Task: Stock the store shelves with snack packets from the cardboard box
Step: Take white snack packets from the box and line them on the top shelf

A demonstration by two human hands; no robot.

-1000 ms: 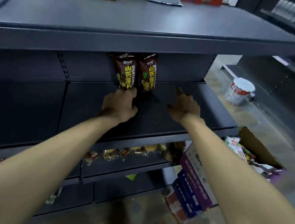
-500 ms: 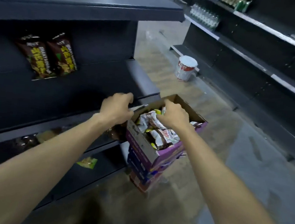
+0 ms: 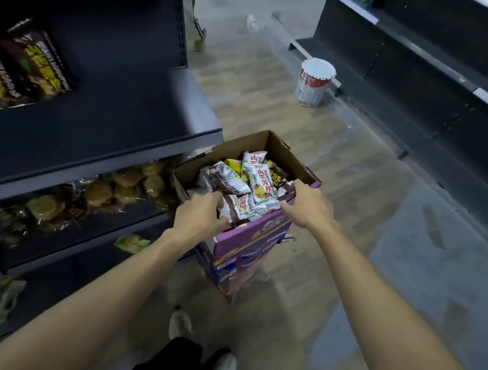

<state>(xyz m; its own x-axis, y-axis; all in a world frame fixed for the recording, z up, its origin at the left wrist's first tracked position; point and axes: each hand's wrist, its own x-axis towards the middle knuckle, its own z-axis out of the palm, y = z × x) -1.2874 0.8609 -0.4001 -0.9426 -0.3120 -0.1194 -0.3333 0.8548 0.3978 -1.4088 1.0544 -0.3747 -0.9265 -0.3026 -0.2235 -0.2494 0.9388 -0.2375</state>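
Both hands reach into the open cardboard box, which sits on stacked purple cartons by the shelf end. The left hand closes on a brown snack packet at the near rim; the right hand curls over packets at the right wall, its grip hidden. A silver packet reads "SHANYAOBOPIAN", lying diagonally. Two brown packets stand tilted on the dark shelf, bare to their right. The wooden aisle floor lies open beyond.

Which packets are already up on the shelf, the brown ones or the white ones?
The brown packets; they stand against the shelf back, while the white packets lie in the box.
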